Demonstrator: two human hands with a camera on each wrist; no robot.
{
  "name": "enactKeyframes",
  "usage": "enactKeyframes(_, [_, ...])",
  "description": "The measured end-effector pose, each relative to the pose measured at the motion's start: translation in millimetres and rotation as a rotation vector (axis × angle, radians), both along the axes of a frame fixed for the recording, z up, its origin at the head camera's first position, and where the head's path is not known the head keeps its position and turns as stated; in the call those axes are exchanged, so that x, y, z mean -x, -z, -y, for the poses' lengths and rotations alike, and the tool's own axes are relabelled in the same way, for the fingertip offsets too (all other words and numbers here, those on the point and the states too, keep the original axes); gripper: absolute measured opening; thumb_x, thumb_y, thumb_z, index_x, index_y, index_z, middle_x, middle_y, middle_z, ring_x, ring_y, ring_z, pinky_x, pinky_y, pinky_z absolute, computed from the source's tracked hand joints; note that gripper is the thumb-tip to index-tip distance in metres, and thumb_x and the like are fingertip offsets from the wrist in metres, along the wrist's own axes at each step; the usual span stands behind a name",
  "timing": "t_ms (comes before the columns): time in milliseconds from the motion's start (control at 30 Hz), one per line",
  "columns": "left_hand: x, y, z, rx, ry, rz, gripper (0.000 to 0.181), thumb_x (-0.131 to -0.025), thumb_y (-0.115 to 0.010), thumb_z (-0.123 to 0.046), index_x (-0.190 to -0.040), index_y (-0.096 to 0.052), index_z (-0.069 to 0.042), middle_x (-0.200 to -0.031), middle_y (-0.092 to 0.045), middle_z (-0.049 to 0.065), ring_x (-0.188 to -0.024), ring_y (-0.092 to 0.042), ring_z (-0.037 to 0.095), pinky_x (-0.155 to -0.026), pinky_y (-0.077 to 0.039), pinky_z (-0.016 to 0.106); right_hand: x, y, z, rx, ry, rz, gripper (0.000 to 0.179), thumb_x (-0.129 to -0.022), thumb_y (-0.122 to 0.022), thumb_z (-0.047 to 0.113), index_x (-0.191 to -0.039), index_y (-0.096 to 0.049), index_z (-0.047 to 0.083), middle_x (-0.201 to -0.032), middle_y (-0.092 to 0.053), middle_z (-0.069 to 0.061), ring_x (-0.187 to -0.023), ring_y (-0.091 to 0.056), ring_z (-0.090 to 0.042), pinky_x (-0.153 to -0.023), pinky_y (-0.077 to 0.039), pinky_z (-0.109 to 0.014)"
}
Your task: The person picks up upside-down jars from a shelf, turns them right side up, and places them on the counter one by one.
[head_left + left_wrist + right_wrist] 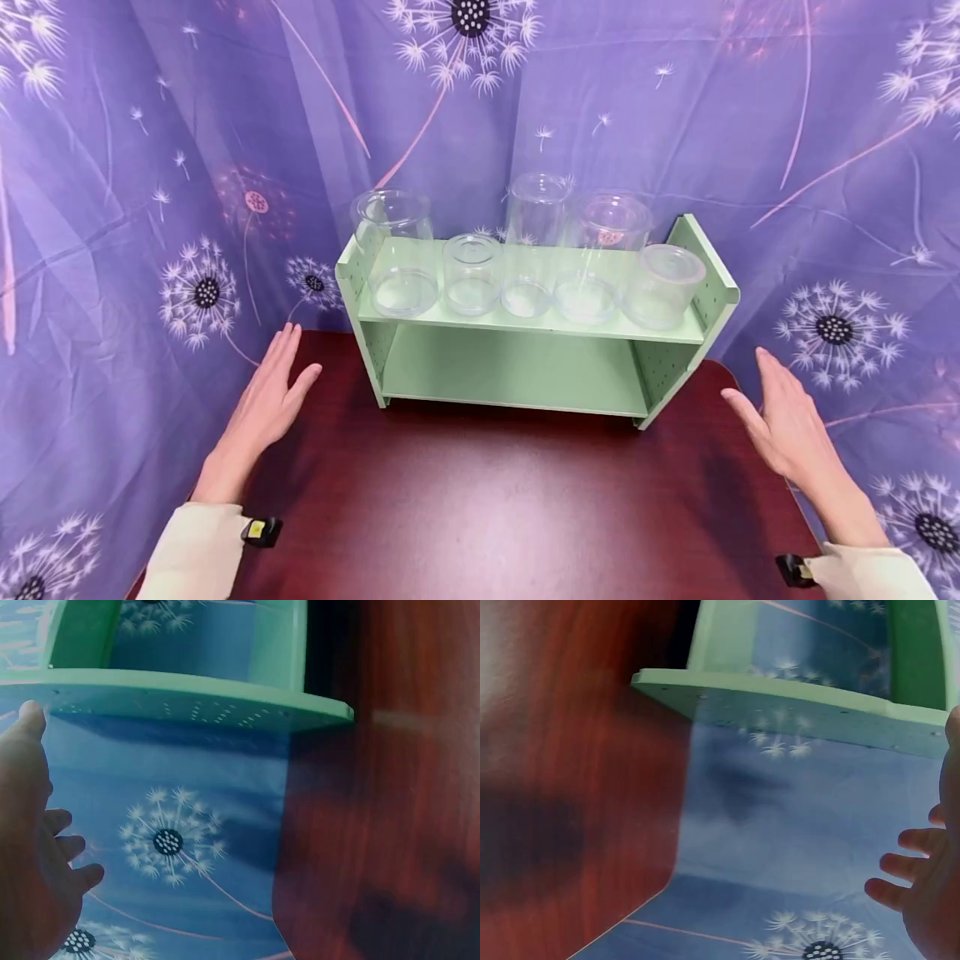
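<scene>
My left hand (264,400) is held to the left of a pale green two-tier shelf (517,371), fingers straight and thumb spread, with nothing in it. On the opposite side my right hand (787,421) is likewise extended, holding nothing and apart from the shelf. Clear plastic containers stand in a row on the upper tier: a wide tall one (397,250), a short one (472,279), a narrow tall one (535,242), another wide tall one (603,258) and a short one (663,287) at the right. Both wrist views show the shelf's perforated side panels (217,709) near the hands.
The shelf stands toward the back of a dark red-brown wooden table (480,500). Purple-blue cloth (600,108) with dandelion prints hangs behind and at both sides. Its lower tier has a bare green board. Hand shadows fall on the tabletop.
</scene>
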State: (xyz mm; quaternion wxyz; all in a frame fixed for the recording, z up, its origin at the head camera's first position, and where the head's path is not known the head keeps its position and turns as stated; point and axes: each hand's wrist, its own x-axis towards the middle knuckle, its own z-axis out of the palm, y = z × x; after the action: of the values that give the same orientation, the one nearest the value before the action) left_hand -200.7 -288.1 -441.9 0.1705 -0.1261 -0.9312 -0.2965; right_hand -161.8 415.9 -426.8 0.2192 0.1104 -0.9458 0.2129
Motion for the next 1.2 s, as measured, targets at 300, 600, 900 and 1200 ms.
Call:
enactKeyframes(300, [9.2, -24.1, -15.4, -0.138, -0.012, -0.06, 0.063, -0.111, -0.049, -0.032, -0.165, -0.024, -0.012, -0.169, -0.024, 0.012, -0.153, -0.025, 0.036, -0.124, -0.02, 0.05, -0.5, -29.9, 4.8, 0.084, 0.002, 0.02, 0.071, -0.108, -0.053, 0.023, -0.161, -0.017, -0.007, -0.155, -0.026, -0.043, -0.141, -0.023, -0.064, -0.12, -0.012, -0.069])
enactKeyframes(600, [16.6, -50.5, -31.5, -0.248, -0.008, -0.142, 0.059, -0.109, -0.051, -0.026, -0.162, -0.033, -0.007, -0.165, -0.033, 0.017, -0.152, -0.029, 0.036, -0.124, -0.022, 0.049, 2.6, -65.9, 15.1, 0.151, -0.039, -0.039, 0.067, -0.107, -0.055, 0.016, -0.162, -0.02, -0.004, -0.15, -0.036, -0.041, -0.137, -0.032, -0.061, -0.118, -0.017, -0.068])
enactKeyframes(900, [27.9, -81.2, -49.4, -0.325, -0.008, -0.166, 0.058, -0.108, -0.054, -0.027, -0.161, -0.037, -0.011, -0.161, -0.04, 0.014, -0.139, -0.046, 0.038, -0.115, -0.038, 0.054, 11.6, -98.6, 26.4, 0.155, -0.063, -0.119, 0.065, -0.105, -0.059, 0.017, -0.161, -0.031, 0.001, -0.149, -0.043, -0.035, -0.132, -0.041, -0.056, -0.12, -0.02, -0.027])
enactKeyframes(1200, [42.7, -99.6, -64.2, -0.366, 0.036, -0.19, 0.06, -0.105, -0.061, -0.021, -0.16, -0.039, -0.008, -0.16, -0.041, 0.015, -0.136, -0.05, 0.037, -0.108, -0.046, 0.053, 25.6, -122.3, 37.3, 0.125, -0.105, -0.173, 0.062, -0.101, -0.065, 0.017, -0.156, -0.041, 0.0, -0.147, -0.047, -0.033, -0.134, -0.042, -0.049, -0.12, -0.025, -0.03])
